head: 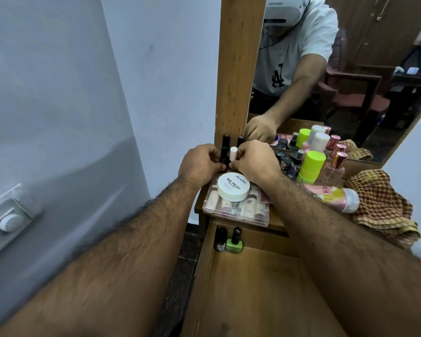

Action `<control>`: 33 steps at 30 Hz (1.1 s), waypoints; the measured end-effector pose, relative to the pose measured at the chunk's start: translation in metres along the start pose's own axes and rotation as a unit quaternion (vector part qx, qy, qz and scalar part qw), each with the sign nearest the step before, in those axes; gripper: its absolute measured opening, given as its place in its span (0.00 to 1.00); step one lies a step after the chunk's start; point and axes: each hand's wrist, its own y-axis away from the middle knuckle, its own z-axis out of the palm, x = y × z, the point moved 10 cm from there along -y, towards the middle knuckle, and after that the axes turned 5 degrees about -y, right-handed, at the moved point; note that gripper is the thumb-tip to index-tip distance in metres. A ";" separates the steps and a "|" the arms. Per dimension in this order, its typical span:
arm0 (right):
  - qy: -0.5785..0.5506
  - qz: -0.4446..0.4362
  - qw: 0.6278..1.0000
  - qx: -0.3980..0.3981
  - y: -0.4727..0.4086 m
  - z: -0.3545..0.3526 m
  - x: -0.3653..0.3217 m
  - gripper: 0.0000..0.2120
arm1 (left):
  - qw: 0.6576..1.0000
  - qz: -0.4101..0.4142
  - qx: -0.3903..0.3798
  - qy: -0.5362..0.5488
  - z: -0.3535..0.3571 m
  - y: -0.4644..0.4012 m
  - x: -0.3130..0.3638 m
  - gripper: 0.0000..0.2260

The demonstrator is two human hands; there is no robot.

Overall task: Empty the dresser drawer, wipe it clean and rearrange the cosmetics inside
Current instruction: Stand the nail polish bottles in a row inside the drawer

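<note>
The wooden drawer (260, 293) is pulled out below me. In its far left corner stand a dark nail polish bottle (221, 240) and a green one (235, 241). On the dresser top, my left hand (199, 164) curls round a black-capped bottle (224, 152). My right hand (255, 161) pinches a small bottle with a white cap (233, 153). Just in front of both hands lies a white round nail polish remover tub (233, 187) on a clear plastic case (236, 207) of cosmetics.
Right of my hands stand several small nail polish bottles (288, 161), a bottle with a neon green cap (310, 166) and a pink perfume bottle (332, 169). A pink tube (336, 194) and a checked cloth (382, 203) lie further right. The mirror (350, 69) rises behind.
</note>
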 end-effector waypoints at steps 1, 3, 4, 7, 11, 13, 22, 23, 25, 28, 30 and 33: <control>0.000 -0.001 1.000 -0.002 -0.001 0.000 0.000 0.11 | 1.000 0.005 0.002 -0.004 0.000 0.000 0.001 0.10; -0.002 -0.006 1.000 0.000 -0.002 -0.001 0.000 0.11 | 1.000 0.013 0.010 -0.002 -0.002 0.000 0.002 0.10; -0.003 -0.012 1.000 0.004 0.000 -0.003 -0.001 0.12 | 1.000 0.015 0.017 0.005 -0.004 0.001 0.003 0.10; -0.029 -0.031 0.999 0.015 0.007 -0.015 -0.008 0.10 | 0.997 0.015 0.057 0.046 -0.018 0.006 0.005 0.11; -0.141 -0.057 0.984 0.089 0.030 -0.058 -0.019 0.07 | 0.978 0.009 0.140 0.153 -0.053 0.030 0.018 0.10; -0.207 -0.077 0.967 0.126 0.051 -0.081 -0.021 0.07 | 0.963 0.020 0.168 0.209 -0.064 0.050 0.026 0.10; -0.269 -0.090 0.958 0.049 0.146 -0.083 0.012 0.08 | 0.973 0.037 -0.017 0.227 -0.018 0.141 0.026 0.12; -0.266 -0.089 0.960 0.030 0.153 -0.076 0.019 0.09 | 0.976 0.037 -0.037 0.212 -0.010 0.149 0.024 0.12; -0.257 -0.083 0.963 0.003 0.165 -0.060 0.032 0.07 | 0.981 0.035 -0.065 0.181 0.002 0.162 0.022 0.13; -0.211 -0.060 0.975 -0.032 0.182 -0.030 0.054 0.07 | 0.991 0.032 -0.107 0.078 0.022 0.174 0.023 0.14; -0.178 -0.035 0.981 -0.068 0.191 -0.007 0.067 0.08 | 0.990 0.022 -0.137 -0.004 0.035 0.178 0.018 0.12; -0.177 0.003 0.980 -0.094 0.195 0.018 0.081 0.06 | 0.980 -0.002 -0.166 -0.106 0.051 0.187 0.013 0.10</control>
